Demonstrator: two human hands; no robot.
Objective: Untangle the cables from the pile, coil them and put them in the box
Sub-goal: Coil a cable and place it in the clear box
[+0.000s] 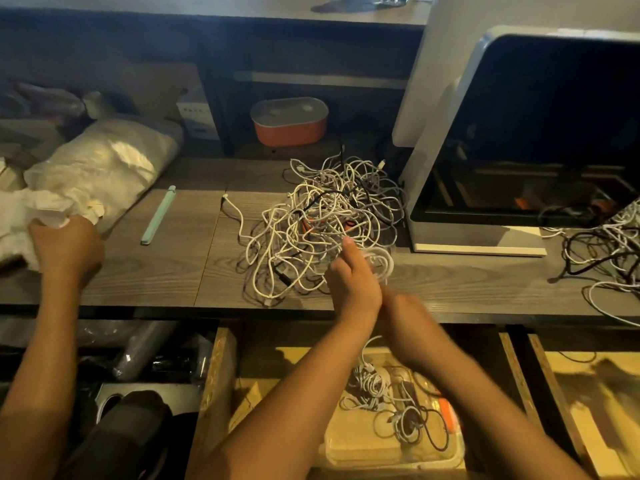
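Note:
A tangled pile of cables [325, 216], mostly white with some black and orange, lies on the grey wood-grain shelf [173, 271]. At the pile's near right edge my left hand [351, 275] grips a small coil of white cable [382, 263]. My right hand [403, 313] is blurred and tucked behind the left wrist, so its fingers are hidden. Below the shelf, in an open drawer, a clear plastic box [349, 448] holds several coiled cables [375, 384].
A third arm at the far left rests its hand [65, 245] on crumpled white paper by a plastic bag [104, 161]. A mint-green stick [158, 216] lies left of the pile. A white machine [485, 216] stands right, with another cable tangle [606, 247] and an orange container [289, 128] behind.

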